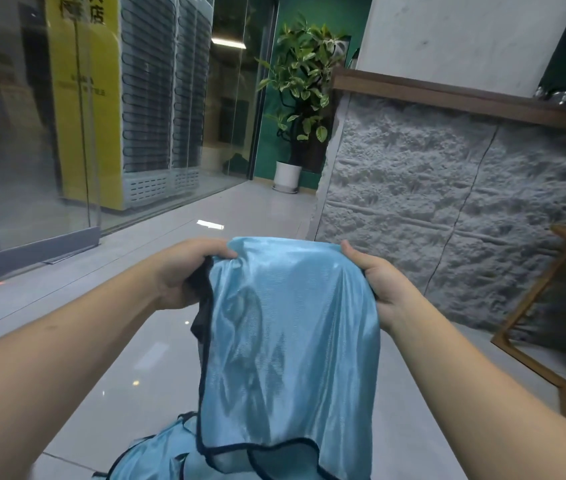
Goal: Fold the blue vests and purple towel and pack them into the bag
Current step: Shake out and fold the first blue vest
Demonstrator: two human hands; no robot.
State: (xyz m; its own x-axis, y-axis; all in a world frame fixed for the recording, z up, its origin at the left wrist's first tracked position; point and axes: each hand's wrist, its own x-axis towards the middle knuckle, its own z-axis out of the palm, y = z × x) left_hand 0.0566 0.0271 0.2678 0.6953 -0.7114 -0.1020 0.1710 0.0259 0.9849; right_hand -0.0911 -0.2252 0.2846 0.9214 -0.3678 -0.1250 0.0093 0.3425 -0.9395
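The fingers [220, 252] of the left hand [184, 275] curl over the top left corner of a light blue mesh vest [288, 341], pinching the shiny fabric together with its dark trim against the palm. The fingers [349, 249] of the right hand [383, 285] pinch the opposite top corner, thumb on the near face, the rest hidden behind the cloth. Between the two hands the top edge of the vest is stretched fairly taut, held up in the air in front of the person, and the rest hangs straight down with soft vertical creases; its dark-bound lower edge shows scalloped openings near the bottom of the view. Below and to the left of that hem lies a second blue vest [156, 455], crumpled, with the same dark binding; what it rests on is cut off by the frame, possibly the floor. Both forearms reach in from the lower corners, bare. Beyond the hands is a pale grey tiled floor [156, 358] with light reflections. To the right stands a counter front of rough grey stone texture [447, 209] capped by a brown wooden ledge [447, 95], with part of a wooden stool [551, 306] beside it. At the far end a potted plant [300, 95] in a white pot stands against a green wall, and to the left a glass partition [32, 150] shows a yellow sign and grilled units behind it.
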